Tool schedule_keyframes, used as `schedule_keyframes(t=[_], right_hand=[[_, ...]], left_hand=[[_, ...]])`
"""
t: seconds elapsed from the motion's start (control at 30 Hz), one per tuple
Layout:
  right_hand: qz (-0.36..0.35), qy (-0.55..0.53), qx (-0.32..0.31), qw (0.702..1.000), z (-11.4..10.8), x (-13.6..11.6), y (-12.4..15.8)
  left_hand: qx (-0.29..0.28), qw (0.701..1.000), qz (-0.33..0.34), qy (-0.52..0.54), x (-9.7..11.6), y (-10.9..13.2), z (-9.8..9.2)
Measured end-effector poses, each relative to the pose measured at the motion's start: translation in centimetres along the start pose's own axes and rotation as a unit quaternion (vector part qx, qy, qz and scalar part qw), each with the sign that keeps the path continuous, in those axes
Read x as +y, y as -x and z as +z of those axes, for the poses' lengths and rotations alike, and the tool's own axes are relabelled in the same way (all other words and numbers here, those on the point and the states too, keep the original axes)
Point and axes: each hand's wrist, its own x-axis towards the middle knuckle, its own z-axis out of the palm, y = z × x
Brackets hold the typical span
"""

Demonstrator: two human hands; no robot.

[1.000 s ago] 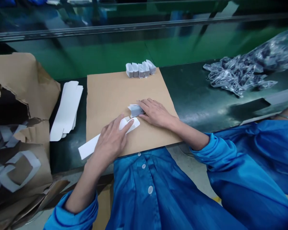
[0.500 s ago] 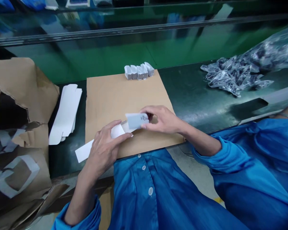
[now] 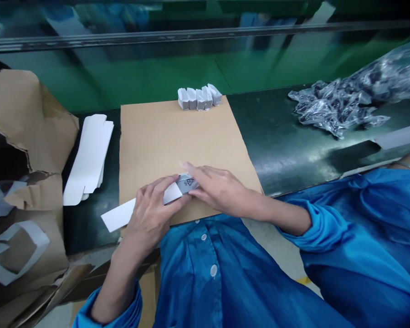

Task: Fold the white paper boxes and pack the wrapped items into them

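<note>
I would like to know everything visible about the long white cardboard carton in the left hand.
The long, narrow white carton looks like smooth thin card. It slants, its left end reaching past the brown cardboard sheet. The left hand grips and hides its middle. At its right end is a grey piece with dark print, apparently partly inside.

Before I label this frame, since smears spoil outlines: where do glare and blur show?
Head view: pale glare on the dark bench right of the cardboard sheet; bright highlights on the crumpled clear plastic; right hand blurred at a fingertip.
</note>
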Motion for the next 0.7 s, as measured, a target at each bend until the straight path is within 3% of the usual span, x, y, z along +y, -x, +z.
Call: schedule_keyframes(t=[0.1,0.27,0.37,0.5,0.6,0.7], right_hand=[[0.094,-0.168,0.047,0.980,1.0,-0.2,0.3],[0.134,-0.397,-0.022,0.908,2.0,0.4,-0.4],[0.159,-0.423,-0.022,0.892,2.1,0.5,-0.6],[0.196,-0.370,0.058,0.906,2.1,-0.1,-0.8],[0.218,-0.401,0.105,0.884,-0.3,0.3,-0.8],[0.240,-0.358,0.122,0.894,-6.3,3.9,0.6]], left_hand=[[0.028,1.000,-0.005,-0.001,0.2,0.1,0.4],[0.090,0.996,0.015,0.002,0.5,0.1,1.3],[0.131,0.991,-0.033,-0.015,0.4,-0.2,2.2],[0.219,0.973,-0.075,-0.020,1.6,-1.7,2.7],[0.250,0.965,-0.075,-0.005,2.5,-2.8,1.5],[0.248,0.961,-0.121,-0.015,0.2,-2.6,-0.5]])
